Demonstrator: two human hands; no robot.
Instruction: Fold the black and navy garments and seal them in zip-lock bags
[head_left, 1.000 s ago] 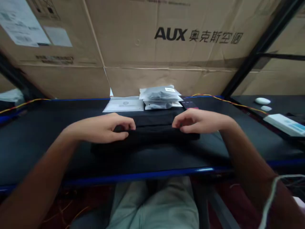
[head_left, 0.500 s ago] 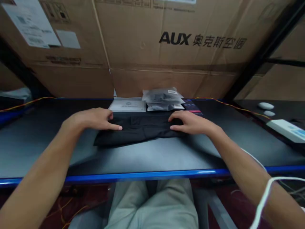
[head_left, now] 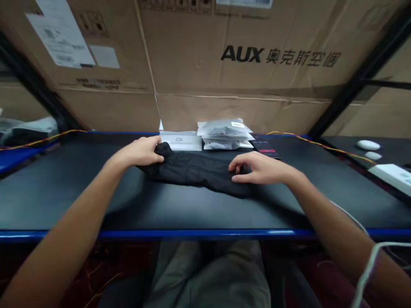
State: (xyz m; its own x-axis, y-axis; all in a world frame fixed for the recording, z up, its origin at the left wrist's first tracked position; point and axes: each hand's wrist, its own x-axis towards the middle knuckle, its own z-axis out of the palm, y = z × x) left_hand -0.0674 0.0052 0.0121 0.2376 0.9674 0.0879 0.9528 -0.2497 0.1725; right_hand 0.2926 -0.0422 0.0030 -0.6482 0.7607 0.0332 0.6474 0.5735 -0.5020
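A long black cloth (head_left: 199,170) lies crumpled across the dark tabletop, its left end raised a little. My left hand (head_left: 146,151) grips that left end between thumb and fingers. At the right end, my right hand (head_left: 257,167) rests on the cloth with curled fingers, the thumb and fingertips close together at the fabric. Behind the cloth are a flat white box (head_left: 181,141) and a stack of translucent packets (head_left: 224,132). A dark box with a pink stripe (head_left: 268,149) sits to the right of the packets.
A large cardboard box (head_left: 192,64) stands upright behind the table. The table's blue front edge (head_left: 192,233) runs before my lap. White objects (head_left: 368,145) and a white box (head_left: 391,177) lie at the right. A white cable (head_left: 369,265) hangs by my right forearm.
The cloth's left end has been lifted and bunched in my left hand, which moved slightly up. The right end now hangs lower toward the front edge. The view has shifted slightly.
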